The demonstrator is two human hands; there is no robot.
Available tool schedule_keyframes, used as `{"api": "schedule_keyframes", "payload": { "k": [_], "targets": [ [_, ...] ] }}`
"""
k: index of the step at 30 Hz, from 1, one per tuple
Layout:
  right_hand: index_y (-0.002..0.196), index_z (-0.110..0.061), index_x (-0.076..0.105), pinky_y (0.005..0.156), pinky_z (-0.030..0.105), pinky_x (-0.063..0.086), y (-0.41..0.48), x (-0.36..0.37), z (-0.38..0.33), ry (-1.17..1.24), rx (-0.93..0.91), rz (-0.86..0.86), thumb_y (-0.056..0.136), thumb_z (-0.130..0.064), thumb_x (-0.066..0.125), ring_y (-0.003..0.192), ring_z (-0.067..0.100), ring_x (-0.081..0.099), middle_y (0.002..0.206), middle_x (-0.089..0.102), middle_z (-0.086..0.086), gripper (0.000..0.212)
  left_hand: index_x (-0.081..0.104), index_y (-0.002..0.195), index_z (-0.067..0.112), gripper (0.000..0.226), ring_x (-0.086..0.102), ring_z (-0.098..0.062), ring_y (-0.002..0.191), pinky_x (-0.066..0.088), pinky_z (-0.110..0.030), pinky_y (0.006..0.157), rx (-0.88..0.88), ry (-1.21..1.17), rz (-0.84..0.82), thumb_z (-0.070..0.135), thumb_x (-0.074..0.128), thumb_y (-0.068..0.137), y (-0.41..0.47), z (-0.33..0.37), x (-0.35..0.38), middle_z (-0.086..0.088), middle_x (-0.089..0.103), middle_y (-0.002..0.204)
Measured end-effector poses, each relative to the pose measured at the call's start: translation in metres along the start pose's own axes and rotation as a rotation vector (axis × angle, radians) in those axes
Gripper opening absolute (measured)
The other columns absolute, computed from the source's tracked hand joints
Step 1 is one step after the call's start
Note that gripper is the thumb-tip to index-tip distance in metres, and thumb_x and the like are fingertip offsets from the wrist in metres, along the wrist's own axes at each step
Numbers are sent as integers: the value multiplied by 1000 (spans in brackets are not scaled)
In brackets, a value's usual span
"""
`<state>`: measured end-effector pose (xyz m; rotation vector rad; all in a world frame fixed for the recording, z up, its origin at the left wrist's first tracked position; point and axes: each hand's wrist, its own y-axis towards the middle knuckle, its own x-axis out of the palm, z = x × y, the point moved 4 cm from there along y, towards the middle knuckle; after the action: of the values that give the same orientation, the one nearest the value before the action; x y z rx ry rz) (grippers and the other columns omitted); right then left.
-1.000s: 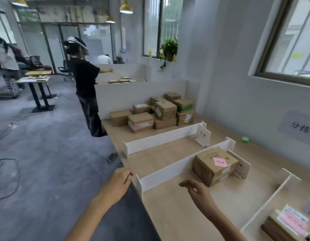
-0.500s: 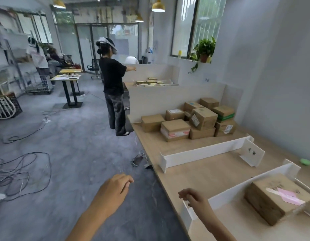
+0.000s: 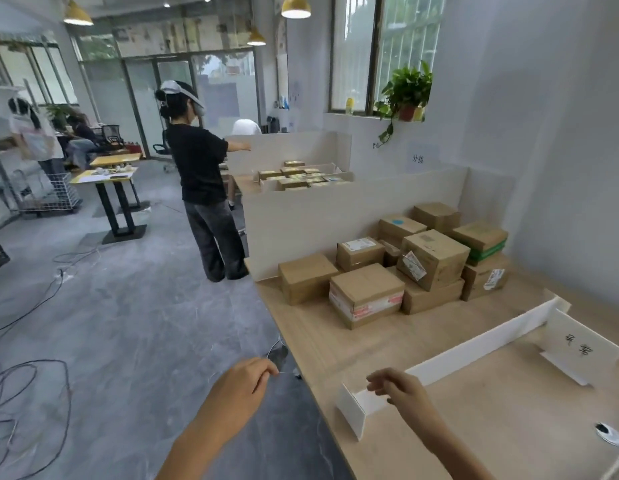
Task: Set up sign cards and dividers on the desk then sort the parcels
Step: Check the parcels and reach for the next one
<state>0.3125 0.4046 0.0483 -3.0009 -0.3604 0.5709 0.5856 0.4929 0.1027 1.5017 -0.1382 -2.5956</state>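
Observation:
A pile of brown cardboard parcels [image 3: 398,265] stands at the far end of the wooden desk [image 3: 311,334]. A white divider [image 3: 474,348] runs across the desk, and a white sign card [image 3: 578,344] with handwriting stands at its right end. My left hand [image 3: 245,386] hangs over the floor beside the desk edge, fingers loosely curled, holding nothing. Just above the divider's near end floats my right hand [image 3: 401,389], its fingers loosely curled round nothing.
A person in a headset [image 3: 204,188] stands on the floor by the neighbouring desk with more parcels. A white partition [image 3: 336,216] closes the desk's far end. Cables [image 3: 27,403] lie on the grey floor at left. A small grey object [image 3: 609,433] lies at the desk's right.
The view has swung left and towards the parcel pile; the parcel with the pink note has left the view. Both hands stay empty, held in front of me.

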Motion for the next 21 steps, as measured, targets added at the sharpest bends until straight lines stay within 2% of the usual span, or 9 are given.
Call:
{"api": "schedule_keyframes", "payload": {
  "k": [5, 8, 10, 13, 15, 18, 21],
  "targets": [
    [86, -10, 67, 57, 6, 43, 107, -6, -15, 65, 80, 72, 93, 5, 38, 74, 13, 63, 82, 71, 7, 33, 63, 101, 26, 23, 56, -1, 94, 44, -18, 83, 22, -49, -65, 21, 41, 97, 122, -20, 0, 12, 63, 102],
    [90, -15, 67, 73, 21, 47, 158, -8, -20, 102, 124, 96, 95, -1, 37, 83, 18, 65, 83, 72, 2, 33, 59, 93, 37, 24, 60, -7, 88, 48, -20, 79, 14, -115, -72, 20, 42, 97, 182, -35, 0, 8, 65, 98],
    [95, -15, 68, 80, 29, 47, 186, -9, -28, 134, 145, 107, 96, -3, 37, 87, 18, 66, 86, 73, 2, 33, 56, 88, 42, 28, 61, -9, 82, 47, -17, 73, 26, -172, -81, 18, 43, 97, 219, -40, 4, 7, 65, 91],
    [94, -15, 68, 80, 31, 47, 229, -15, -40, 139, 130, 156, 95, -1, 37, 85, 16, 67, 86, 73, 2, 34, 61, 93, 33, 25, 58, -2, 84, 42, -9, 74, 79, -198, -117, 15, 44, 96, 280, -45, 16, 15, 63, 92],
    [92, -14, 68, 79, 31, 47, 258, -22, -44, 155, 134, 212, 94, 1, 36, 84, 16, 66, 85, 73, 3, 35, 65, 95, 29, 24, 59, -1, 89, 45, -15, 80, 100, -221, -145, 14, 46, 95, 328, -54, 31, 13, 65, 95],
    [92, -12, 68, 79, 32, 47, 309, -32, -42, 150, 165, 297, 93, 2, 36, 85, 18, 65, 88, 72, 7, 36, 58, 84, 42, 30, 61, -2, 84, 46, -22, 77, 117, -238, -185, 16, 47, 94, 409, -68, 55, 13, 66, 89],
    [92, -15, 68, 80, 34, 48, 368, -40, -38, 112, 232, 349, 93, 1, 37, 86, 19, 65, 87, 73, 4, 35, 63, 88, 30, 24, 60, -10, 83, 43, -22, 75, 127, -261, -226, 14, 46, 93, 494, -73, 77, 5, 67, 90]
  ]
}}
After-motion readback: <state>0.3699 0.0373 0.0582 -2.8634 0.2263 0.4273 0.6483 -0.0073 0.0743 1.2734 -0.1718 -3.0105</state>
